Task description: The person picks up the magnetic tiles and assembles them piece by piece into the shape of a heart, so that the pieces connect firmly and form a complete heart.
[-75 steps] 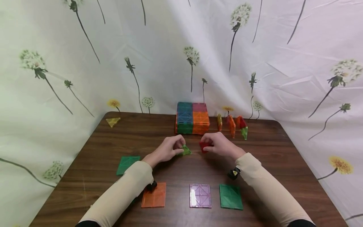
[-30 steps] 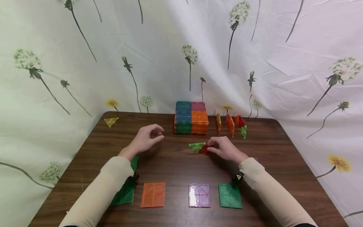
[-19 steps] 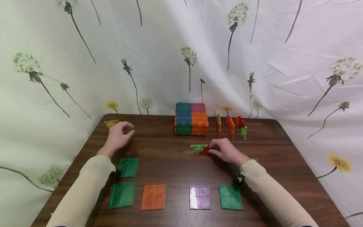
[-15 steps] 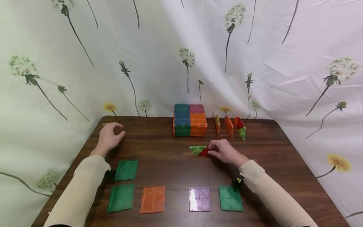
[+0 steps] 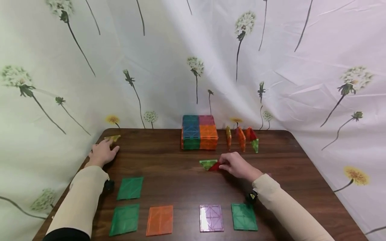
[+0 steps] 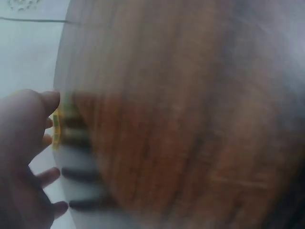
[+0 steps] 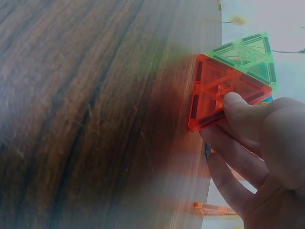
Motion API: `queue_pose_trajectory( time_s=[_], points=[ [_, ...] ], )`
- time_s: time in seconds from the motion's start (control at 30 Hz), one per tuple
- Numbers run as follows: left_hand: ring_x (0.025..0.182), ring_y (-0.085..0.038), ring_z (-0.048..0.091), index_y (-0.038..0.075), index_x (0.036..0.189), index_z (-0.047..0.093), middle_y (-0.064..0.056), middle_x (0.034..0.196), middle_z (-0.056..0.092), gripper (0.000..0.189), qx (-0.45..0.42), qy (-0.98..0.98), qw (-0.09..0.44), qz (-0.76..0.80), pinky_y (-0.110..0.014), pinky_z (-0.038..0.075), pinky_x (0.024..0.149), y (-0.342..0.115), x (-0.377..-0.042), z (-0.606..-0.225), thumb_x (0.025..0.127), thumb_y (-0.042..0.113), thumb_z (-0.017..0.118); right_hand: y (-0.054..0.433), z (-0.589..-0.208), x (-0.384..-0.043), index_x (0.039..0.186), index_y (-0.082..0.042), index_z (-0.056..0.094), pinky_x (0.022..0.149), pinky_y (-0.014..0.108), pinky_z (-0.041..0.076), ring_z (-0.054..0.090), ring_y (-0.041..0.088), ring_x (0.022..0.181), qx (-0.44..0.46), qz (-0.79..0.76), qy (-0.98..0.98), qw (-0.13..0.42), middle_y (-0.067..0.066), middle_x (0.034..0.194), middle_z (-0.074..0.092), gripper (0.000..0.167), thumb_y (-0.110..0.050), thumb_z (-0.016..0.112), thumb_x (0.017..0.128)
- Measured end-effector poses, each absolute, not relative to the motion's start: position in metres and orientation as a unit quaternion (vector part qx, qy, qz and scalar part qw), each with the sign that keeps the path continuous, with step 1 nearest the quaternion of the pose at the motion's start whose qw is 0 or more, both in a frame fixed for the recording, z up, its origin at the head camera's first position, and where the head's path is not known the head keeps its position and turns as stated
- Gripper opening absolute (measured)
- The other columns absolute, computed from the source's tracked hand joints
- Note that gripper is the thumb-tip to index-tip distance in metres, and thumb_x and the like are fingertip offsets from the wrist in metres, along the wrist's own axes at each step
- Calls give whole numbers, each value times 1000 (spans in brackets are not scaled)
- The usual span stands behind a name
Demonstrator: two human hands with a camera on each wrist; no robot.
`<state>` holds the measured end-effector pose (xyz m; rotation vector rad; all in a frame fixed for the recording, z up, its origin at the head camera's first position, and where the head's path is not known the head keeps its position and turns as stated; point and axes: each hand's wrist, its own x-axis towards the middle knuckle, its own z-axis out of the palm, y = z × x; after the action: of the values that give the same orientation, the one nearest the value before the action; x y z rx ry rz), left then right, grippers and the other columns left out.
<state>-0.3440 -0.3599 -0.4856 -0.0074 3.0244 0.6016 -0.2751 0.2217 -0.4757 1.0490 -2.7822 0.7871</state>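
My right hand (image 5: 236, 165) pinches a red triangular magnetic tile (image 7: 217, 98) between thumb and fingers, its lower edge along the tabletop. Against the red tile's slanted side stands a light green triangular tile (image 7: 248, 55), point down in the head view. At the table's far left corner, my left hand (image 5: 101, 153) reaches with spread fingers over a yellow triangular tile (image 5: 114, 137). Its fingertips are right at the tile's near edge and partly cover it. The left wrist view is blurred, with the yellow tile (image 6: 56, 129) beside the fingers.
A low block of coloured square tiles (image 5: 199, 132) stands at the back. Right of it stand a yellow tile (image 5: 228, 138), an orange tile (image 5: 242, 139) and a red-green pair (image 5: 253, 140). Flat in front lie green (image 5: 130, 188), orange (image 5: 160, 221) and purple squares (image 5: 211, 218), among several.
The left hand has let go of the green triangle, now joined to the red one, and moved left to the yellow triangle. The right hand keeps its pinch on the red tile.
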Motion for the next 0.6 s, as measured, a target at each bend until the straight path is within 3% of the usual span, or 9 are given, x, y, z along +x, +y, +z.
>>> queue_pose_trajectory(
  time_s=[0.13, 0.3, 0.47, 0.6],
  points=[
    [134, -69, 27, -9, 142, 51, -39, 155, 33, 50, 10, 982, -2, 190, -86, 31, 94, -359, -343, -490, 109, 29, 53, 222, -477, -274, 91, -15, 73, 75, 30, 60, 67, 5, 78, 336, 256, -906, 32, -5, 88, 75, 10, -9, 81, 94],
    [119, -64, 46, -4, 122, 58, -36, 134, 52, 25, 26, 982, -4, 189, -78, 42, 84, -359, -342, -488, 106, 14, 59, 221, -475, -274, 92, -15, 73, 76, 30, 61, 66, 5, 78, 338, 256, -905, 29, -4, 88, 75, 9, -9, 81, 94],
    [122, -70, 37, -6, 136, 53, -43, 142, 38, 41, 42, 982, 20, 184, -78, 41, 86, -357, -342, -481, 104, 18, 63, 220, -474, -274, 91, -15, 73, 75, 30, 60, 66, 6, 78, 336, 255, -906, 31, -4, 87, 75, 10, -8, 81, 93],
    [130, -68, 30, -12, 145, 48, -48, 143, 35, 60, 73, 978, 25, 194, -77, 36, 99, -357, -343, -477, 97, 17, 72, 220, -474, -273, 91, -14, 73, 76, 30, 60, 66, 6, 79, 335, 253, -907, 28, -4, 88, 75, 10, -8, 80, 94]
  ],
)
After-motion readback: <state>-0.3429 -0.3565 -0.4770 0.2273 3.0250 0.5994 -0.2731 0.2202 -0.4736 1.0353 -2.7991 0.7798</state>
